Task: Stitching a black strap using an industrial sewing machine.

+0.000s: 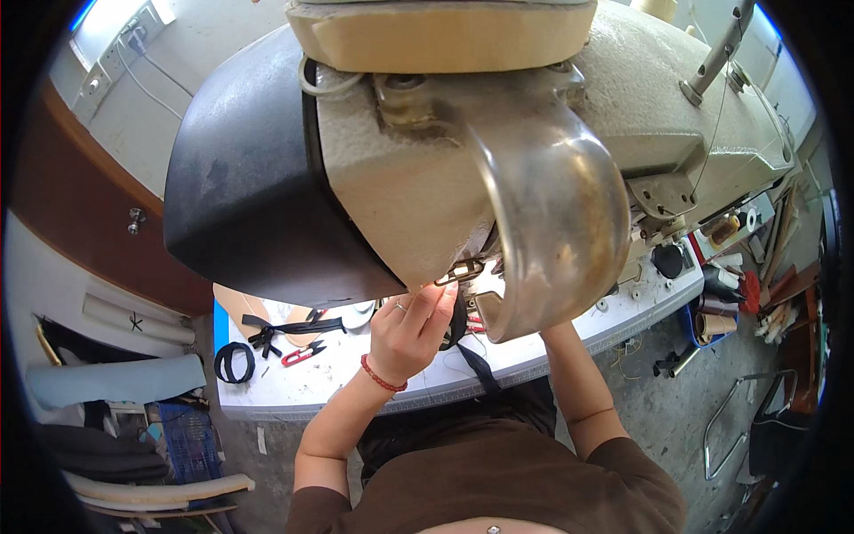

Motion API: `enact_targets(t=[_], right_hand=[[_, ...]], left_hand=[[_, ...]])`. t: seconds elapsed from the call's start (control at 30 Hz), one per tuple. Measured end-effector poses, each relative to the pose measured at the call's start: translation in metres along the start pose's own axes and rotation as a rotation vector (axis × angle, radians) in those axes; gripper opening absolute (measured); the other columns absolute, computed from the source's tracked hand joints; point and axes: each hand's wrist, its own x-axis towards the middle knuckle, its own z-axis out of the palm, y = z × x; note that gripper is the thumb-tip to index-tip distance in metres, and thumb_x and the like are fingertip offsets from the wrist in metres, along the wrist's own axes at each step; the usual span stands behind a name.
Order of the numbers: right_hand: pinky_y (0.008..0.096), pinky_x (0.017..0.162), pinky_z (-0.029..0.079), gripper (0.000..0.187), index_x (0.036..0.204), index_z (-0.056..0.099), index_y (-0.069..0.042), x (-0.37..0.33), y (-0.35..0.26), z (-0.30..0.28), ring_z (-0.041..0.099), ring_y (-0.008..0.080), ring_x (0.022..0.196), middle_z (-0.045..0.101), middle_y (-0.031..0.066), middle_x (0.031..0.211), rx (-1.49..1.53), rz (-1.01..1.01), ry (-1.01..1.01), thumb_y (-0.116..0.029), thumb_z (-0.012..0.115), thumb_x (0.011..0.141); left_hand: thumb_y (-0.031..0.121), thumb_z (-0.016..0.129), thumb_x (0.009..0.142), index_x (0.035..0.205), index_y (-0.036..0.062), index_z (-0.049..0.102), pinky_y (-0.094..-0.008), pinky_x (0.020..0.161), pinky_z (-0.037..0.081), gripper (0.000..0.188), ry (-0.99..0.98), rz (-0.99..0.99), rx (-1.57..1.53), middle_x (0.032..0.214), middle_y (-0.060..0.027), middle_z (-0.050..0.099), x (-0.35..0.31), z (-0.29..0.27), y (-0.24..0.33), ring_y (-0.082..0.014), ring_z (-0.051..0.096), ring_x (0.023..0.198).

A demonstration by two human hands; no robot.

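Presently, I find the work in hand part-way along, judging only by how things lie under the sewing machine [400, 191]. One black strip [456, 327] hangs just beside the left hand [403, 327], below the machine head, and its tail runs down toward the front edge of the white table [267, 398]. I take this strip to be the piece being worked.

Left hand: raised to a small bright metal part [460, 271] at the underside of the head. The thumb and forefinger are drawn together there; whether they pinch that part, or something finer, I can't make out from my station. Right hand: hidden behind the curved guard [560, 196], with only the right forearm [574, 378] showing, so I can't say how its fingers stand.

Completed items: none that I can certify. A black loop [234, 363] and a black bundle [294, 327] lie on the table to the left, well apart from the working strip; they may be finished pieces or stock, and I see no sign that settles it. Red-handled snips [302, 354] lie between them and the left hand, unheld.

Outstanding: in my judgement, the strip has not been released, since it hangs beneath the head and a hand attends the metal part above it. Any stitching on it is too small or too shaded to verify, so I record its progress as undetermined.
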Motion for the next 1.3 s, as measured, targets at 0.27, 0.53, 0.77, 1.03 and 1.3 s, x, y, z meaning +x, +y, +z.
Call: enact_targets(t=[0.27, 0.53, 0.77, 1.03, 1.3], right_hand=[[0.0329, 0.072, 0.048, 0.023, 0.101, 0.064, -0.003, -0.043, 0.023, 0.006, 0.063, 0.0285, 0.086, 0.066, 0.0140, 0.096, -0.533, -0.164, -0.007, -0.006, 0.059, 0.079], [0.0238, 0.069, 0.045, 0.020, 0.093, 0.066, 0.002, -0.077, -0.069, 0.022, 0.058, 0.0107, 0.076, 0.065, 0.0049, 0.084, 0.503, 0.334, -0.337, -0.014, 0.053, 0.096], [0.0232, 0.067, 0.047, 0.023, 0.089, 0.063, 0.003, -0.072, -0.078, 0.004, 0.059, 0.0099, 0.072, 0.065, 0.0064, 0.082, 0.697, 0.610, -0.456, -0.014, 0.050, 0.097], [0.0186, 0.059, 0.044, 0.019, 0.090, 0.064, 0.002, -0.069, -0.080, 0.005, 0.057, 0.0048, 0.066, 0.062, 0.0015, 0.072, 0.751, 0.652, -0.416, -0.012, 0.054, 0.096], [0.0178, 0.054, 0.041, 0.017, 0.091, 0.065, 0.001, -0.068, -0.080, 0.004, 0.053, 0.0023, 0.061, 0.060, -0.0019, 0.069, 0.729, 0.639, -0.405, -0.013, 0.056, 0.095]], left_hand=[[0.000, 0.068, 0.076, 0.090, -0.0004, 0.068, -0.0284, 0.063, 0.050, 0.014, 0.003, -0.113, -0.091, 0.088, -0.0082, 0.064, -0.004, 0.004, 0.003, -0.0184, 0.063, 0.074], [0.007, 0.065, 0.073, 0.090, 0.0035, 0.068, -0.0257, 0.057, 0.047, 0.018, -0.029, 0.037, 0.031, 0.090, -0.0047, 0.062, -0.001, -0.006, -0.002, -0.0154, 0.062, 0.077], [0.007, 0.065, 0.073, 0.091, 0.0038, 0.068, -0.0261, 0.057, 0.047, 0.018, 0.005, -0.089, -0.054, 0.091, -0.0052, 0.062, -0.008, 0.004, -0.001, -0.0154, 0.062, 0.076], [0.007, 0.066, 0.071, 0.087, 0.0040, 0.067, -0.0266, 0.056, 0.046, 0.016, -0.084, -0.076, -0.045, 0.089, -0.0046, 0.062, -0.006, 0.002, -0.006, -0.0148, 0.061, 0.074], [0.006, 0.066, 0.071, 0.085, 0.0043, 0.066, -0.0259, 0.055, 0.045, 0.014, 0.037, 0.026, 0.009, 0.088, -0.0039, 0.062, -0.008, 0.007, -0.007, -0.0147, 0.061, 0.074]])
